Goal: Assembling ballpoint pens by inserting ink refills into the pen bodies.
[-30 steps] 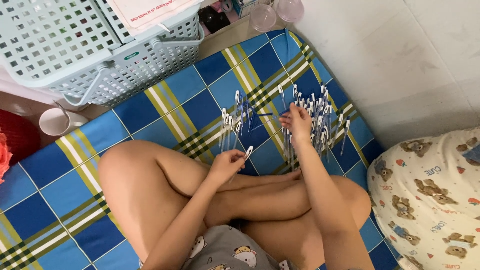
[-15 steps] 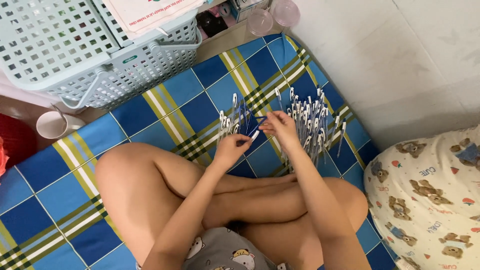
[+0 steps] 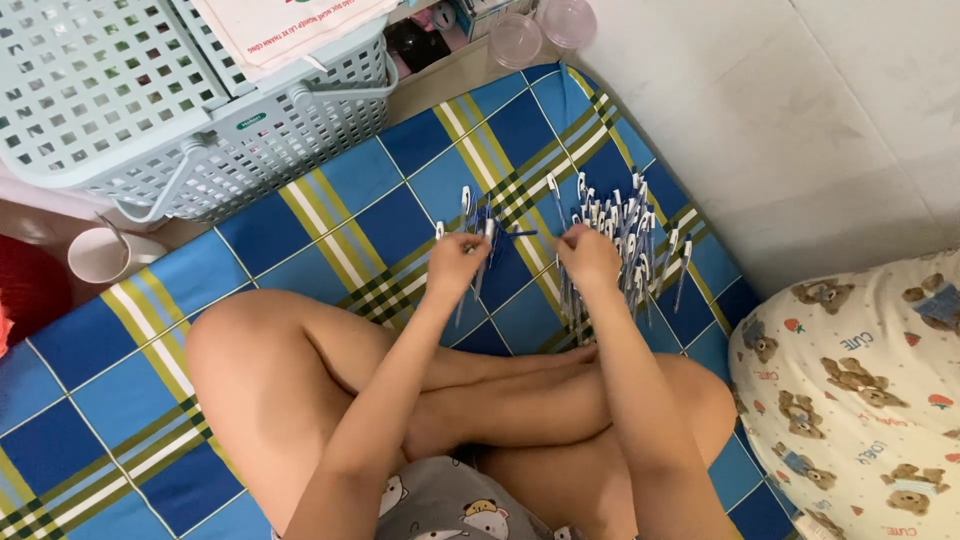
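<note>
both hands, left hand (image 3: 455,262) and right hand (image 3: 588,255), pinch slim blue-and-white plastic pens (image 3: 620,235) over the blue checked mat (image 3: 330,215).

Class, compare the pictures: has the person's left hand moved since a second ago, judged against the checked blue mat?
Yes. The left hand has moved up the checked blue mat, away from the crossed legs, to the smaller bunch of blue-and-white pens, level with the right hand.
</note>
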